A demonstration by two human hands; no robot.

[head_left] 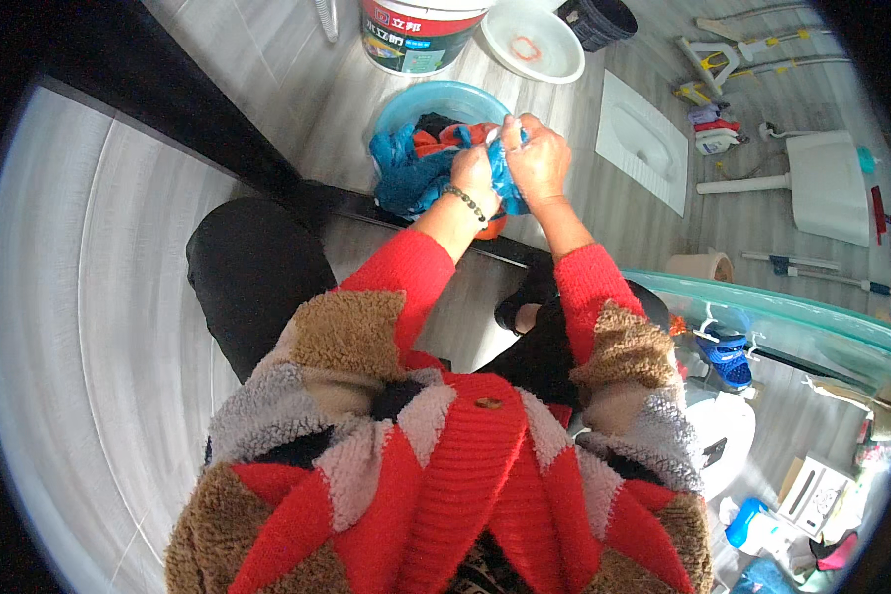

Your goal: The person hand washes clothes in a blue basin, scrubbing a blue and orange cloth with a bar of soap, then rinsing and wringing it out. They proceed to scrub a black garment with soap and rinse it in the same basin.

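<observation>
You are bent over a light blue basin (444, 91) on a grey, wood-look floor (342, 109), and both your hands are closed on wet-looking cloth (411, 176). The cloth is mostly blue, with orange and black areas; it is bunched in the basin and spills over its near left rim. Whether it is one piece or several, you cannot tell from this view.

Your left hand (473, 170) is clamped on the cloth above the right part of the basin. Your right hand (539, 158), a fist with the thumb upward, grips a twisted blue length of it just beside the left hand, at the basin's right rim. The hands are close together; whether they touch is unclear. A dark beaded bracelet (465, 203) circles your left wrist, and your red sleeves (403, 279) end short of both wrists.

Just beyond the basin stands a white bucket (391, 45) with a red and dark label. Beyond the basin and to its right is a pale bowl (552, 65) with a reddish ring inside, and past that a black basket (604, 22).

Right of the basin, a white squat toilet (643, 148) is set in the floor. Farther right come some bottles (715, 136) and a white cistern (830, 188). On the basin's near side runs a dark sill (351, 205). Well to its right and nearer you, a blue slipper (731, 361) hangs beside a glass panel (812, 309).
</observation>
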